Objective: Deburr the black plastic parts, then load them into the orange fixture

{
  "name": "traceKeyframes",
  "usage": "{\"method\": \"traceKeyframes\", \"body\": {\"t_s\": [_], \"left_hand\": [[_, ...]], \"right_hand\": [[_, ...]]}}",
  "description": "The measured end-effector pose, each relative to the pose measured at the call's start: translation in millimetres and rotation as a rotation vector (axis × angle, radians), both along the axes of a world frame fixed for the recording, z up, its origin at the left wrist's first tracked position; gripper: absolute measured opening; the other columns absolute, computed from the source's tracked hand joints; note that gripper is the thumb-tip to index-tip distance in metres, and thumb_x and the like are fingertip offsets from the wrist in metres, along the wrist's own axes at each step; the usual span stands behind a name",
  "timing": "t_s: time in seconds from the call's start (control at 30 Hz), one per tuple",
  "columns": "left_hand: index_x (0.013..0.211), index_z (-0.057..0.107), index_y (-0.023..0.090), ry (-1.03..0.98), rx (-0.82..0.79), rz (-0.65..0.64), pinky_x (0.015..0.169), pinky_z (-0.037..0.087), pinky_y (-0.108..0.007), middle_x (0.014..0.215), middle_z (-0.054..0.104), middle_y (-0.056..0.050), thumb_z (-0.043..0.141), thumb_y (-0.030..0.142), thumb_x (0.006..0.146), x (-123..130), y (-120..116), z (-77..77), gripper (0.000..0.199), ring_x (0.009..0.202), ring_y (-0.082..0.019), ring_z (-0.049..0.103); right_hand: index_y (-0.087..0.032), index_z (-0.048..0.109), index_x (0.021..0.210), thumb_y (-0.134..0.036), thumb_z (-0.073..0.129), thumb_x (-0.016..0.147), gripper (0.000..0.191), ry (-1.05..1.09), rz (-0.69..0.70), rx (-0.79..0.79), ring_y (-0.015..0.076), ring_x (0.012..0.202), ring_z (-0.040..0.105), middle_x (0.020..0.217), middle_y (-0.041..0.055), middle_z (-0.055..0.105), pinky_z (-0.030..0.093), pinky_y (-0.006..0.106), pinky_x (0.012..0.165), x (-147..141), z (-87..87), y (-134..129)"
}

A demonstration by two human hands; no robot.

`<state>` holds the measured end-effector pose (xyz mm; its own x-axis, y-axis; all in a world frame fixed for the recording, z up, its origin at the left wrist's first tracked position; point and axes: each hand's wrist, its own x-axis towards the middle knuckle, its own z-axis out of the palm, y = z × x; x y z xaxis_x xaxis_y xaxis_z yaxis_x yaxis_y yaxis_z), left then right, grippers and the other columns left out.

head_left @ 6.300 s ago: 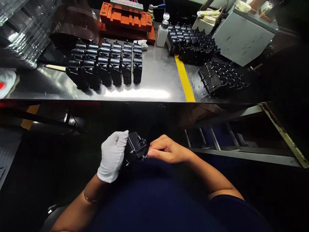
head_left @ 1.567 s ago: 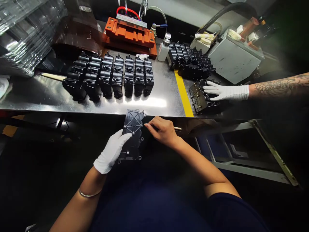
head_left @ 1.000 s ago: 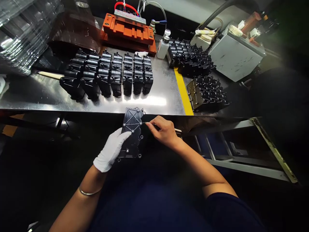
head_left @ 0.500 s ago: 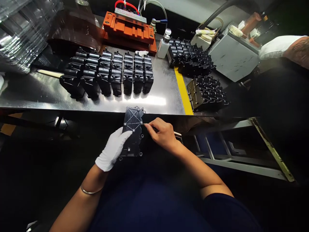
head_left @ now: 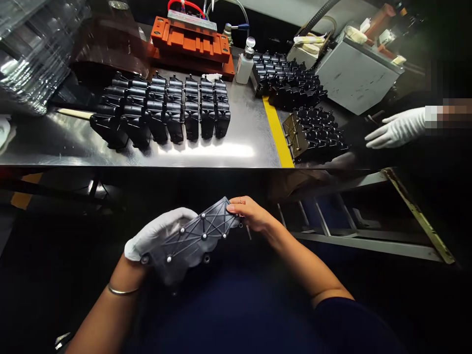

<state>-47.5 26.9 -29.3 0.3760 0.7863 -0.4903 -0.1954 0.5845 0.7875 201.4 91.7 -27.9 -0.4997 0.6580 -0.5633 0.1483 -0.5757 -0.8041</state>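
Observation:
A flat black plastic part [head_left: 212, 226] with crossed ribs, small bright round studs and ring lugs along its edge is tilted in front of my body, below the bench edge. My left hand [head_left: 162, 231], in a white glove, grips its left side from behind; most of those fingers are hidden. My bare right hand [head_left: 250, 211] pinches the upper right corner, thumb on the ribbed face. A thin light pin-like thing [head_left: 249, 232] shows just below the right hand; how it is held I cannot make out.
On the metal bench [head_left: 155, 156] stand rows of similar black parts [head_left: 173, 110]. Beyond are an orange fixture [head_left: 191, 46] and a white bottle [head_left: 244, 64]. More black parts [head_left: 313, 132] sit right of a yellow strip [head_left: 276, 130]. A co-worker's gloved hand [head_left: 401, 129] is at the right.
The black part has come down toward my body and turned from upright to slanted. My right hand has moved from its edge onto its corner. The co-worker's gloved hand has moved lower.

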Motion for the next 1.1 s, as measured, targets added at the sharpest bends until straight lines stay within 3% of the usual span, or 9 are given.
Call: {"method": "traceKeyframes", "body": {"t_s": [0.1,0.23,0.37,0.47,0.53,0.63,0.8,0.97,1.1], "left_hand": [[0.090,0.071,0.023,-0.155,0.007,0.285,0.087,0.053,-0.050,0.098,0.073,-0.009,0.074,0.039,0.067,10,-13,-14.1,0.028,0.105,-0.033,0.065],[0.109,0.065,0.021,-0.182,0.028,0.348,0.090,0.052,-0.055,0.119,0.067,-0.011,0.077,0.027,0.066,42,-20,-19.3,0.045,0.117,-0.036,0.057],[0.109,0.065,0.018,-0.073,0.057,0.535,0.095,0.052,-0.049,0.112,0.070,-0.008,0.079,0.022,0.065,67,-19,-13.0,0.046,0.112,-0.030,0.061],[0.098,0.069,0.019,-0.144,0.046,0.538,0.096,0.051,-0.046,0.102,0.074,-0.005,0.083,0.011,0.055,69,-19,-7.5,0.045,0.103,-0.027,0.066],[0.089,0.070,0.020,-0.308,-0.044,0.561,0.089,0.055,-0.047,0.096,0.075,-0.005,0.080,0.014,0.061,66,-18,-6.3,0.030,0.097,-0.025,0.068],[0.077,0.070,0.018,-0.399,-0.206,0.742,0.075,0.061,-0.041,0.082,0.074,-0.003,0.071,0.017,0.074,62,-12,-8.5,0.004,0.080,-0.020,0.070],[0.080,0.070,0.017,-0.319,-0.231,0.950,0.070,0.061,-0.035,0.080,0.074,-0.002,0.063,0.008,0.078,63,-4,-9.6,0.011,0.073,-0.017,0.070],[0.082,0.070,0.018,-0.288,-0.114,0.980,0.076,0.060,-0.034,0.086,0.074,0.000,0.072,0.011,0.071,65,-11,-6.4,0.013,0.082,-0.017,0.069],[0.083,0.069,0.020,-0.233,-0.012,1.002,0.080,0.059,-0.035,0.090,0.073,0.001,0.077,0.015,0.068,66,-15,-8.7,0.018,0.088,-0.017,0.067]], "right_hand": [[-0.018,0.049,0.059,-0.055,0.072,0.061,0.043,0.071,-0.334,0.074,0.0028,0.038,0.020,0.046,-0.0097,0.034,0.010,0.021,0.035,-6,-7.4,-16],[-0.016,0.061,0.070,-0.050,0.074,0.061,0.037,0.028,-0.511,0.256,0.0039,0.042,0.027,0.051,-0.0071,0.044,0.019,0.021,0.039,-18,-8.0,-28],[-0.015,0.063,0.072,-0.051,0.074,0.062,0.038,0.021,-0.520,0.262,0.0040,0.043,0.029,0.053,-0.0064,0.045,0.020,0.021,0.040,-24,-8.2,-36],[-0.015,0.059,0.068,-0.053,0.073,0.064,0.040,0.038,-0.519,0.212,0.0030,0.041,0.025,0.050,-0.0081,0.039,0.016,0.020,0.039,-22,-8.2,-39],[-0.015,0.058,0.068,-0.053,0.073,0.065,0.041,0.038,-0.473,0.214,0.0027,0.042,0.026,0.051,-0.0083,0.038,0.016,0.020,0.038,-21,-9.4,-39],[-0.016,0.059,0.076,-0.056,0.070,0.068,0.043,0.007,-0.429,0.275,0.0033,0.045,0.031,0.057,-0.0069,0.043,0.022,0.018,0.038,-23,-15.7,-36],[-0.020,0.054,0.095,-0.056,0.050,0.085,0.037,-0.142,-0.577,0.524,0.0072,0.057,0.051,0.084,-0.0003,0.057,0.041,0.018,0.042,-21,-24.4,-41],[-0.019,0.062,0.094,-0.035,0.042,0.096,0.025,-0.338,-0.255,0.988,0.0130,0.072,0.060,0.086,0.0047,0.064,0.051,0.026,0.066,-20,-7.7,-64],[-0.020,0.064,0.104,-0.032,0.037,0.098,0.031,-0.609,-0.205,1.044,0.0176,0.084,0.062,0.091,0.0073,0.066,0.048,0.029,0.076,-24,6.6,-75]]}}
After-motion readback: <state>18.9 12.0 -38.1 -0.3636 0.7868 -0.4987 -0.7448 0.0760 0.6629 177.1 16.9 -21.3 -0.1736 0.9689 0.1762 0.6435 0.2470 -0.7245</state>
